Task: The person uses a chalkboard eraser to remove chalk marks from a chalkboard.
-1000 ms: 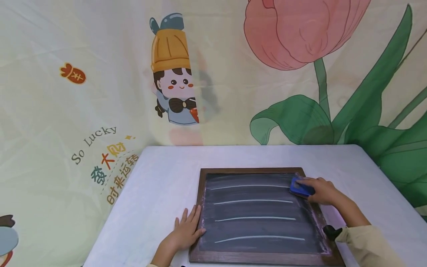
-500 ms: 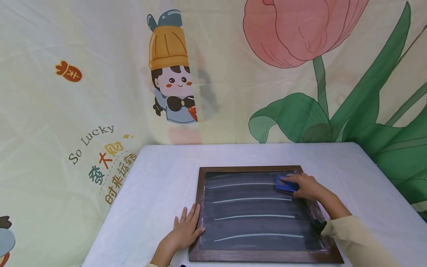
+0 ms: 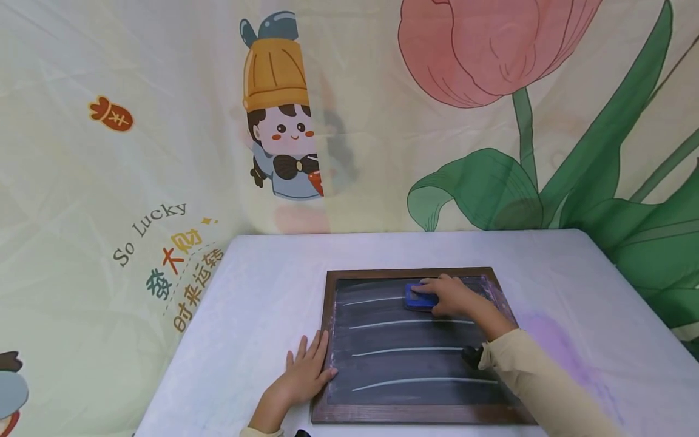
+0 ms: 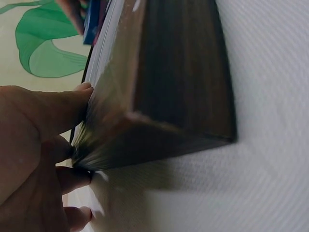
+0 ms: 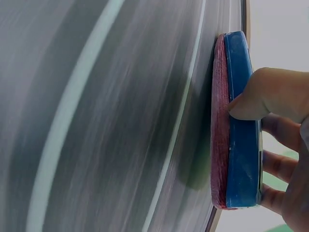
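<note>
A chalkboard (image 3: 404, 337) in a brown wooden frame lies on the table, with several pale chalk lines across it. My right hand (image 3: 453, 296) grips a blue eraser (image 3: 420, 297) on the top line, near its middle; the line shows only to the eraser's left. In the right wrist view the thumb presses the side of the eraser (image 5: 241, 159), whose pinkish felt faces the board. At the board's left edge, my left hand (image 3: 303, 376) rests with fingers spread, partly on the frame. The left wrist view shows the frame's corner (image 4: 135, 116) beside that thumb.
A white cloth covers the table (image 3: 262, 285), and a purple stain (image 3: 551, 340) marks it right of the board. Behind stands a printed curtain (image 3: 366, 121) with a tulip and a cartoon figure. A black object (image 3: 472, 357) sits at the right cuff.
My right hand has slid the eraser leftward along the top chalk line from the board's right edge, and the line's right part is gone. The left hand stays in place.
</note>
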### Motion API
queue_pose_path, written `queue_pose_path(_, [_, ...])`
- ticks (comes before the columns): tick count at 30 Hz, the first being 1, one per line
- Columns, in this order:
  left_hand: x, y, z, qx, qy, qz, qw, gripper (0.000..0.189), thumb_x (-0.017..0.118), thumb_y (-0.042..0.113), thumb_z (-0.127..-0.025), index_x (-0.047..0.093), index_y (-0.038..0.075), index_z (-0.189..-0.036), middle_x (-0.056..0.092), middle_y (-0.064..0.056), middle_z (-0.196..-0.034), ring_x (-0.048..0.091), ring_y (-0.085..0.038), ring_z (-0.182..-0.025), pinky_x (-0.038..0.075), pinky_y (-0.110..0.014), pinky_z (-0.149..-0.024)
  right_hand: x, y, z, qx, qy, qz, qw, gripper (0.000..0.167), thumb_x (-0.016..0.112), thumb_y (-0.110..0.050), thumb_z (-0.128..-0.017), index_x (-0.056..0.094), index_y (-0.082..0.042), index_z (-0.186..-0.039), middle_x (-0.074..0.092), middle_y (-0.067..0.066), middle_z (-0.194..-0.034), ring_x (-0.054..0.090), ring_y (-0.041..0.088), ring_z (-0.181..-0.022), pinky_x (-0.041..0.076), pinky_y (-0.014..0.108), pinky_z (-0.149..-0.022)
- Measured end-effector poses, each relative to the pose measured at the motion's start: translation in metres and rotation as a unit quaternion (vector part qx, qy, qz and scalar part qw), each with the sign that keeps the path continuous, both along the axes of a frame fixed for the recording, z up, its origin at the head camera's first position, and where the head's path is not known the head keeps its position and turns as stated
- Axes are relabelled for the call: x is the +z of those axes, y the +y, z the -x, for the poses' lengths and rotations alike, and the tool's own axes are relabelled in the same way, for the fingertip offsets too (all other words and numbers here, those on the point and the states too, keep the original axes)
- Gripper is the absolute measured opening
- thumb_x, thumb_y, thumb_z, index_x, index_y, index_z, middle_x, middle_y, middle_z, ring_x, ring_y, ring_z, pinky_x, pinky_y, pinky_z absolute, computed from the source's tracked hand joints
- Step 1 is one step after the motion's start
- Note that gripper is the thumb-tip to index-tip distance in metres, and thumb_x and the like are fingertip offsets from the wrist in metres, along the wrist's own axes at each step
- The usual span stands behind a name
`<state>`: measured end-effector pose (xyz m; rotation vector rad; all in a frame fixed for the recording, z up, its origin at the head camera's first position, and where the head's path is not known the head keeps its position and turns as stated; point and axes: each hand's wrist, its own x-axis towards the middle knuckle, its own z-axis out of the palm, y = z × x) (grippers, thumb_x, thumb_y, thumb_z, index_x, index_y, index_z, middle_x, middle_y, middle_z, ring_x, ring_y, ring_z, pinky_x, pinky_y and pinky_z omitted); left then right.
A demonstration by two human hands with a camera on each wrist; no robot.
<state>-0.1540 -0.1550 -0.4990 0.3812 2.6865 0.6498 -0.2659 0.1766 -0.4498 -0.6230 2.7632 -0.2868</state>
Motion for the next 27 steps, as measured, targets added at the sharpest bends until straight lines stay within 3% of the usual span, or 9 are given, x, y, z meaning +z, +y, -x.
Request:
queue_pose_path(17, [0.0, -0.002, 0.002, -0.004, -0.007, 0.008, 0.9999, 0.076, 0.047, 0.043, -0.091, 0.012, 0.004, -0.146, 0.013, -0.019, -0.152, 0.005, -0.048, -0.136, 0.006, -0.072, -0.097, -0.004, -0.115, 0.011, 0.079, 0.004, -0.002, 0.9968, 0.063, 0.071, -0.018, -0.076, 0.047, -0.029, -0.134, 0.044, 0.005, -0.14, 0.042, 0.033, -0.121, 0.031, 0.053, -0.1])
queue_pose_path(27, [0.001, -0.001, 0.002, -0.008, -0.01, 0.009, 0.9999, 0.076, 0.047, 0.043, -0.091, 0.013, 0.004, -0.146, 0.015, -0.019, -0.151, 0.005, -0.048, -0.136, 0.007, -0.072, -0.097, -0.003, -0.144, 0.008, 0.087, 0.01, -0.019, 0.996, 0.061, 0.069, -0.019, -0.077, 0.047, -0.031, -0.133, 0.044, 0.002, -0.14, 0.042, 0.033, -0.123, 0.031, 0.051, -0.101])
